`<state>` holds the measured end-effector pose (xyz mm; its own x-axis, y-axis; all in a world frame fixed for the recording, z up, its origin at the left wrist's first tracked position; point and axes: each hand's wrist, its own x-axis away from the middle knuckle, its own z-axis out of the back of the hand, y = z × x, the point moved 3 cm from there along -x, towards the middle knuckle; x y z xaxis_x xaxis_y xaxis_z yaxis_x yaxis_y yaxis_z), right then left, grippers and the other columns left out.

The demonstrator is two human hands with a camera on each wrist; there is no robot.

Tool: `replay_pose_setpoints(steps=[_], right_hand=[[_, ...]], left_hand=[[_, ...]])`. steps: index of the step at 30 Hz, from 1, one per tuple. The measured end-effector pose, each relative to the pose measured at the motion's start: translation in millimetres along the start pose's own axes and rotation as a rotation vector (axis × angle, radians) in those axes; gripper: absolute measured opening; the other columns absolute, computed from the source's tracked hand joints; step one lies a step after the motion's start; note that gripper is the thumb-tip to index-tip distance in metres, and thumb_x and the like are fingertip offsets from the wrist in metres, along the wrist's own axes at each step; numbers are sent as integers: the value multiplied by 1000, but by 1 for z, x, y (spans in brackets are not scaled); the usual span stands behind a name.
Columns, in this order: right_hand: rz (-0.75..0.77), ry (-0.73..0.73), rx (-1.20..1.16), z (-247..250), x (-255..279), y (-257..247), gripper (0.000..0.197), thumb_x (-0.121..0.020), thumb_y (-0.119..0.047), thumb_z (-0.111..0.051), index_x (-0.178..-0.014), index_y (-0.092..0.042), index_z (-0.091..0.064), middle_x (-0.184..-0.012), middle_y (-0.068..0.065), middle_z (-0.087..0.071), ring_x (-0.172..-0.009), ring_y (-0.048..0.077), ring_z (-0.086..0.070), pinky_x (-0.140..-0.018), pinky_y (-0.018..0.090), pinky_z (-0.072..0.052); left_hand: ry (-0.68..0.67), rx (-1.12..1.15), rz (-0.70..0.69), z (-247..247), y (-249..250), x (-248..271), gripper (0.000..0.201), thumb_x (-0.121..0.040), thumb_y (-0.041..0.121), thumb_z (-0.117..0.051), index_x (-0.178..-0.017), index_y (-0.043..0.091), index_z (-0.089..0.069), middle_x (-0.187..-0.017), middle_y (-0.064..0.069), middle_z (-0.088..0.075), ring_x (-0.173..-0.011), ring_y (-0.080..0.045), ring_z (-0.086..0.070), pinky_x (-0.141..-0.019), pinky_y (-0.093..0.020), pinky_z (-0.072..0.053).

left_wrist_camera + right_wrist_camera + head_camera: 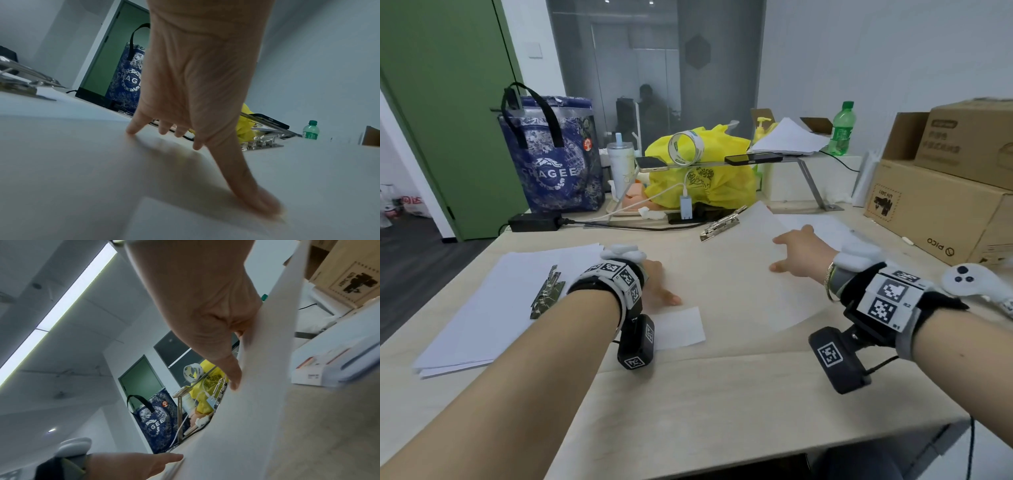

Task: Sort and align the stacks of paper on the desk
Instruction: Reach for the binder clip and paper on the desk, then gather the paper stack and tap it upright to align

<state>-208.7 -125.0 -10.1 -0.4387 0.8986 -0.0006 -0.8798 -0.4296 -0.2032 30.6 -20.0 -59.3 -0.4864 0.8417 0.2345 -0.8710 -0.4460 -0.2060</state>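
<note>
A white sheet (pixel 763 284) is raised at a slant over the middle of the desk. My right hand (pixel 777 253) pinches its right edge, thumb on top and fingers behind, as the right wrist view shows at my right hand (pixel 238 335). A metal clip (pixel 722 222) lies at the sheet's far corner. My left hand (pixel 666 294) is spread flat, fingertips (pixel 131 129) pressing the surface beside a small white paper (pixel 685 330). A paper stack (pixel 482 308) with a metal clip (pixel 548 291) on it lies at the left.
More loose sheets (pixel 822 226) lie behind my right hand. Cardboard boxes (pixel 935 212) and a white controller (pixel 969 281) fill the right side. A blue tote bag (pixel 551 164), a yellow bag (pixel 702 171), a stand with phones, a green bottle (pixel 842 130) and cables line the back.
</note>
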Motion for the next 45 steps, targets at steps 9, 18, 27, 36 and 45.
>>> replay_pose_setpoints(steps=[9, 18, 27, 36, 45], right_hand=[[-136, -40, 126, 16, -7, 44, 66, -89, -36, -62, -146, -18, -35, -144, 12, -37, -136, 26, -31, -107, 34, -36], [-216, -81, 272, 16, -18, 73, 65, -95, -59, -28, -135, -11, -50, -142, 10, -47, -136, 32, -34, -110, 38, -30], [-104, -164, 271, 0, -17, 31, 65, -95, -55, -36, -146, -13, -34, -152, 16, -26, -141, 32, -22, -113, 38, -19], [163, -272, 275, -13, -13, -40, 68, -92, -53, -46, -147, -16, -32, -149, 14, -32, -137, 32, -33, -110, 38, -32], [428, -309, 224, -25, 4, -137, 58, -94, -41, -51, -141, -10, -41, -148, 6, -41, -135, 23, -39, -109, 33, -33]], left_hand=[[-258, -81, -79, 21, 10, 2, 110, -68, 72, -63, -153, 24, -11, -157, -2, -24, -144, -25, -27, -117, -40, -24], [-147, -96, -203, 27, 66, 1, 102, -77, 70, -55, -152, 16, -12, -156, -10, -26, -142, -28, -29, -115, -43, -26], [-74, 50, -199, 22, 82, -20, 104, -72, 75, -56, -148, 12, -22, -146, -13, -36, -134, -31, -38, -106, -40, -31], [-42, 143, -249, 35, 65, -14, 73, -89, 52, -54, -148, 13, -32, -152, -4, -33, -140, -23, -34, -113, -34, -30], [274, 412, -110, 52, -27, -4, 35, -95, 29, -50, -116, 8, -68, -120, -5, -67, -113, -23, -61, -85, -28, -44]])
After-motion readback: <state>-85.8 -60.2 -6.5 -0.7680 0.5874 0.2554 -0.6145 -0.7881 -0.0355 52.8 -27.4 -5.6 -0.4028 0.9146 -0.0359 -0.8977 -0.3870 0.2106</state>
